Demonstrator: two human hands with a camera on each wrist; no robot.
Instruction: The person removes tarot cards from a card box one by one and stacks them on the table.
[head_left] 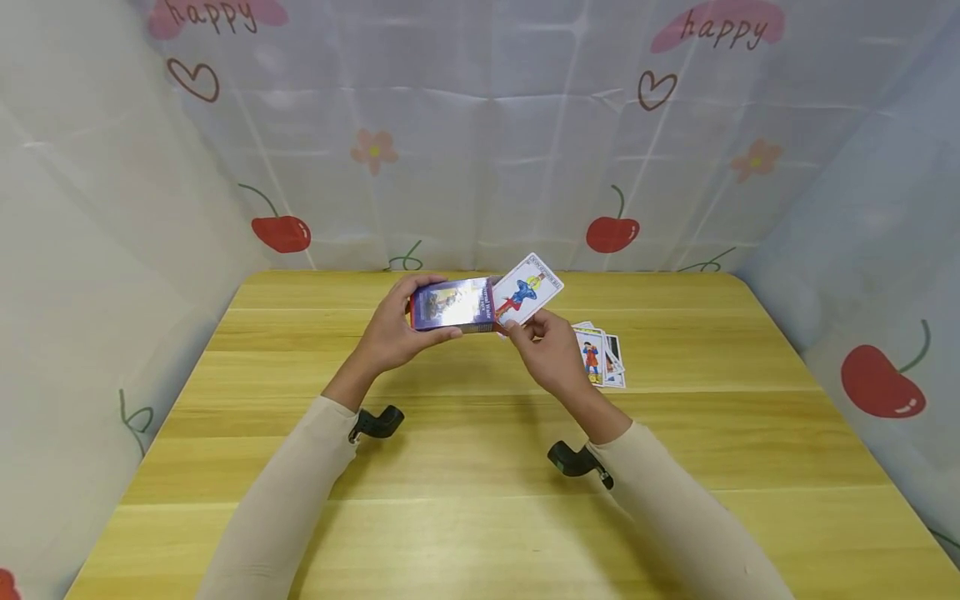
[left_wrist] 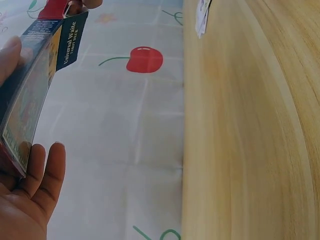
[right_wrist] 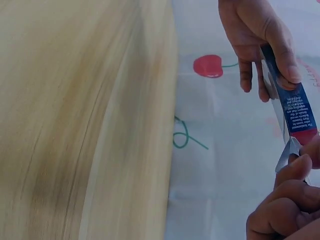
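My left hand [head_left: 392, 331] grips a dark blue tarot card box [head_left: 450, 305], with the thumb along its near side and fingers around the far side. The left wrist view shows "Universal Waite Tarot Deck" lettering on the box [left_wrist: 70, 42] and a red part at its end. At the box's right end, my right hand [head_left: 553, 354] pinches a tarot card [head_left: 531, 287] by its lower corner. The card shows a blue and red figure with a yellow halo and slants up to the right. In the right wrist view, curled fingers [right_wrist: 282, 200] meet the box's red end.
A loose pile of tarot cards [head_left: 592, 354] lies face up on the wooden table [head_left: 480, 500], just right of my right hand. Printed curtains [head_left: 480, 167] stand behind the table and along both sides. A black wrist mount [head_left: 573, 460] sits at each sleeve cuff.
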